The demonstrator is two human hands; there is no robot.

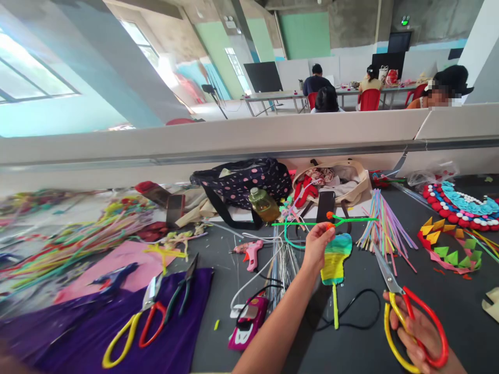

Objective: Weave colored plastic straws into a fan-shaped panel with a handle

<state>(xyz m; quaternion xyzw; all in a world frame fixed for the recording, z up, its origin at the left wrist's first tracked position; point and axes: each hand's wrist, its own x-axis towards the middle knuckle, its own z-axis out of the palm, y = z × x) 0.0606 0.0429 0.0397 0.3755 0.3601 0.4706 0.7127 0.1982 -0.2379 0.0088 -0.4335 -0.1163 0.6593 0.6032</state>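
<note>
Between the thumb and fingers of my left hand is a green pipe cleaner, pinched near small orange tufts. It stretches out sideways on both sides of the hand and forks on the right. My right hand grips scissors by their red and yellow handles, with the blades pointing up and away from me. Below the left hand lies a yellow and teal fan-shaped piece with a yellow-green stem. A bundle of pastel pipe cleaners rests beyond the scissors' tips.
A pink glue gun and a magenta pouch-like item lie left of my forearm. Purple cloth bears a second pair of scissors and pliers. Bags, a bottle and a phone line the back, before a low partition.
</note>
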